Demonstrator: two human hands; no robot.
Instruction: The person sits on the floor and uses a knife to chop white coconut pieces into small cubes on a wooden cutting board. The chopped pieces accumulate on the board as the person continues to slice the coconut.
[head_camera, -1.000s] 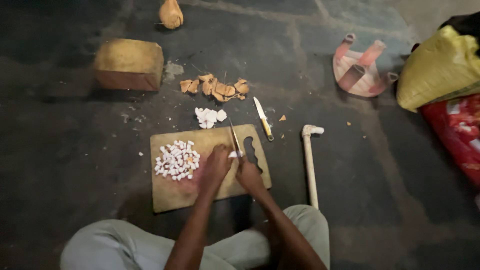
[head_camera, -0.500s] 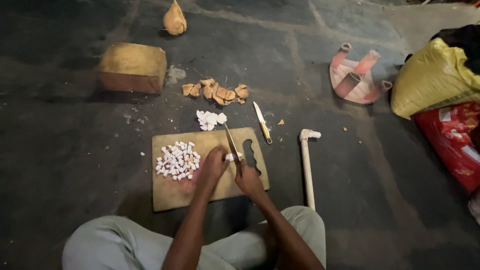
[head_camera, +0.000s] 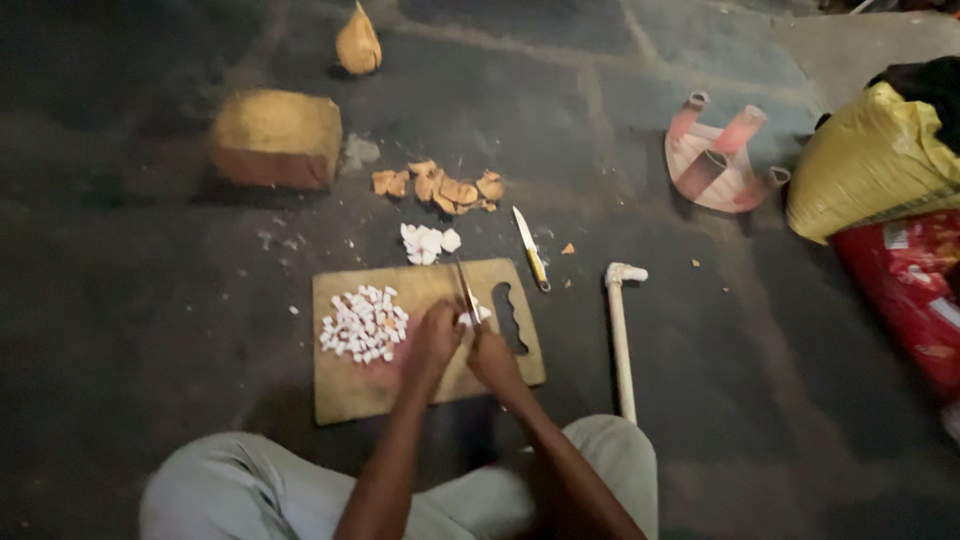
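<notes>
We sit cross-legged on the dark floor (head_camera: 150, 300), both forearms reaching fwd & down over a wooden cutting board (head_camera: 350, 395) that lies flat just in front of our knees. Our right hand (head_camera: 492, 358) is clenched round the handle of a knife (head_camera: 465, 290), wrist bent down, the thin blade pointing away from us & up the board. Our left hand (head_camera: 433, 340) sits right beside it, fingers curled down onto the board; we can't tell if it pins anything, since whatever is under it is hidden (prob. tiny). The two hands nearly touch, w/ the blade rising between them.

A few white bits (head_camera: 477, 314) lie by the blade, next to the board's slotted grip hole. On the left half of the board sits a heap of small white cubes (head_camera: 364, 323), apart from the hands. Just beyond the board's far edge, on the floor, is a clump of bigger white chunks (head_camera: 426, 242). Further off lie brown shell pieces (head_camera: 445, 187).

A second knife (head_camera: 531, 249) w/ a yellowish handle lies on the floor right of the board's top corner. A white pipe (head_camera: 621, 335) runs along the floor near our right knee. Also around: a wooden block (head_camera: 277, 137), an upturned pink stool (head_camera: 718, 165), a yellow sack (head_camera: 875, 160).
</notes>
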